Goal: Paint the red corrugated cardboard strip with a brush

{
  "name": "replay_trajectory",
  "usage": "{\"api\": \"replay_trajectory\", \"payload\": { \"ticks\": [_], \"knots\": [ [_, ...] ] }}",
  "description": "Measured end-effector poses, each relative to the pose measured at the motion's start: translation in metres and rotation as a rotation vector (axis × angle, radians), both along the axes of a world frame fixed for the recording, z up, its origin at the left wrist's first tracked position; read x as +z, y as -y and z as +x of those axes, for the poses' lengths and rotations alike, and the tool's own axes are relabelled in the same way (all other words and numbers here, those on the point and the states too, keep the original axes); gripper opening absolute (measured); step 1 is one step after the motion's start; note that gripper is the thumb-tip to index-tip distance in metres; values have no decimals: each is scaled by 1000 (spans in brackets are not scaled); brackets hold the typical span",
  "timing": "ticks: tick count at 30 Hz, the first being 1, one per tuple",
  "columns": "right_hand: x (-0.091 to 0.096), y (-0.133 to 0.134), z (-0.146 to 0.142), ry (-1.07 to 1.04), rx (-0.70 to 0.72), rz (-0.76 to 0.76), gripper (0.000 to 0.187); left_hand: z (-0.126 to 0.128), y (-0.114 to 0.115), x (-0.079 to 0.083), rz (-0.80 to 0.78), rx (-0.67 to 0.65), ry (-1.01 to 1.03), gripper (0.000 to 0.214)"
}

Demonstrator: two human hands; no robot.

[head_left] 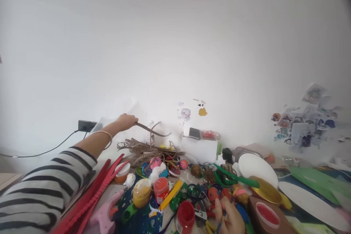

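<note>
My left hand (126, 121), on an arm in a black-and-white striped sleeve with a thin bangle, reaches far out toward the wall. It is closed on the end of a long brown striped feather (153, 132), held above a pile of similar feathers (145, 151). My right hand (230, 217) rests low at the bottom edge among small colourful bits, its fingers curled; what it holds, if anything, is hidden. Paint pots stand between the hands: an orange-lidded one (161, 189), a yellow one (142, 192) and a red one (185, 216).
Craft clutter covers the table: red foam strips (93, 193), a pink glue gun (102, 215), green scissors (233, 178), a white oval plate (256, 166), a gold plate (265, 190), a white box (201, 148). A black charger (87, 125) with a cable hangs on the wall. Stickers (301, 124) dot the wall.
</note>
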State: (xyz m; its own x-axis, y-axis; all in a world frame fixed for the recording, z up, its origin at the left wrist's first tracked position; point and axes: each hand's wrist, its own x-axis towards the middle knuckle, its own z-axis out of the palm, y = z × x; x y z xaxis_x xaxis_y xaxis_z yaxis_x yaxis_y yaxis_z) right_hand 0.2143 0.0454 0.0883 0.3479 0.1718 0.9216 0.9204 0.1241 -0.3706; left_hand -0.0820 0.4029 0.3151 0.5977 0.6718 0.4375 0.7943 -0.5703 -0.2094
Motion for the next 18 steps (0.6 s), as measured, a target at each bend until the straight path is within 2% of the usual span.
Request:
{"api": "replay_trajectory", "payload": {
  "ticks": [3,6,8,10,11,13,15,17,18],
  "knots": [
    [1,3,3,16,46,-49,53,-33,20,24,-47,56,13,31],
    [6,5,4,59,87,-56,51,-53,40,47,-64,97,85,27],
    [11,6,3,93,104,-20,47,-54,56,57,-71,82,155,32],
    [19,8,-1,113,108,23,42,-45,81,56,-104,11,208,34],
    [24,12,-4,119,108,36,38,-37,99,50,-140,-61,212,36],
    [39,23,-13,148,127,42,27,-18,146,28,-249,-249,180,34],
    [58,42,-28,196,170,59,19,-3,207,-1,-355,-443,120,27],
    [74,64,-45,333,296,69,10,5,273,-31,-432,-617,65,22],
    [79,76,-53,414,302,34,12,7,303,-45,-466,-697,37,22]
  ]
}}
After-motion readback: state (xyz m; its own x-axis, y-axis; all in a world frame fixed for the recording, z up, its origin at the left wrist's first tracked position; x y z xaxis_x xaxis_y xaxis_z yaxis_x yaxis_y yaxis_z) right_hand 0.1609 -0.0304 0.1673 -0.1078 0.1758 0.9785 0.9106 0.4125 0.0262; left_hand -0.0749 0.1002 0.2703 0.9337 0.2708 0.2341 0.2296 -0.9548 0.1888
